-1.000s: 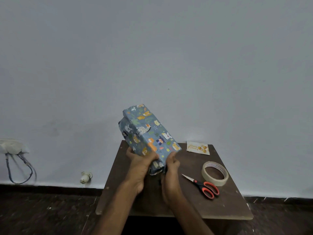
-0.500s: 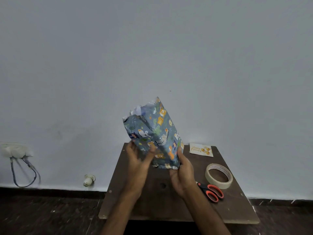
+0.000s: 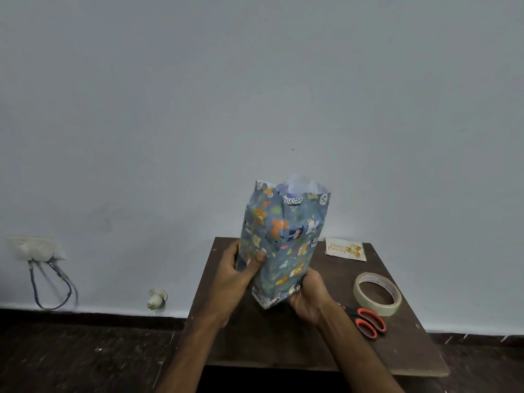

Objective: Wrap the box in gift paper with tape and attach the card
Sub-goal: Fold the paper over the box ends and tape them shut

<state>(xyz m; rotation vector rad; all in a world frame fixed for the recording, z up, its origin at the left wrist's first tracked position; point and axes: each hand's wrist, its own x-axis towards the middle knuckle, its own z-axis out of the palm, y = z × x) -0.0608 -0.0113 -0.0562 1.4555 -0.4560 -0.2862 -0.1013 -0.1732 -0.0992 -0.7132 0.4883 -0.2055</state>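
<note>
A plain, sparsely furnished room, most likely in a home. A small dark wooden tabletop (image 3: pixel 283 344) stands against a bare, pale painted wall (image 3: pixel 255 95). Left of the tabletop, low on that wall, are a socket plate (image 3: pixel 34 248) with a looped cable (image 3: pixel 54 290) and a small white fitting (image 3: pixel 156 299), above the dark floor (image 3: pixel 85 355). On the tabletop lie household wrapping things: a tape roll (image 3: pixel 377 293), scissors (image 3: pixel 365 321) and a birthday card (image 3: pixel 344 249).
</note>
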